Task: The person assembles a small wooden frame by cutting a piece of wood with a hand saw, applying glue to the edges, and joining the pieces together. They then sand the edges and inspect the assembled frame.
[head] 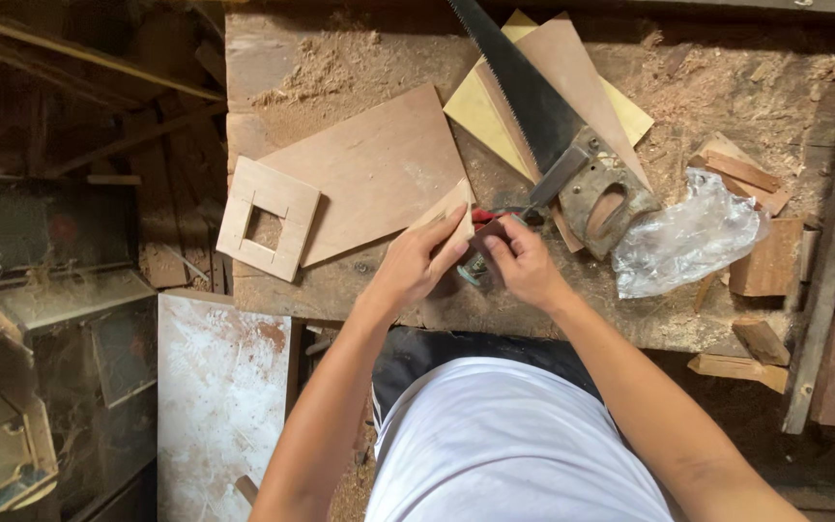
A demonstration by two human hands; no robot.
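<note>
My left hand (416, 263) grips a small flat piece of light wood (448, 211), holding it tilted above the workbench (340, 290). My right hand (524, 261) is closed beside it, fingers on a small tool with a red part (491, 217) between the two hands; what it is stays partly hidden. A hand saw (543, 116) with a worn wooden handle lies just beyond my right hand, its blade pointing to the far edge.
A square wooden frame (268, 217) and a thin plywood sheet (379, 164) lie to the left. Yellow and brown triangular boards (582, 87) sit under the saw. A crumpled clear plastic bag (688, 237) and wood offcuts (761, 256) are at right. Sawdust covers the bench.
</note>
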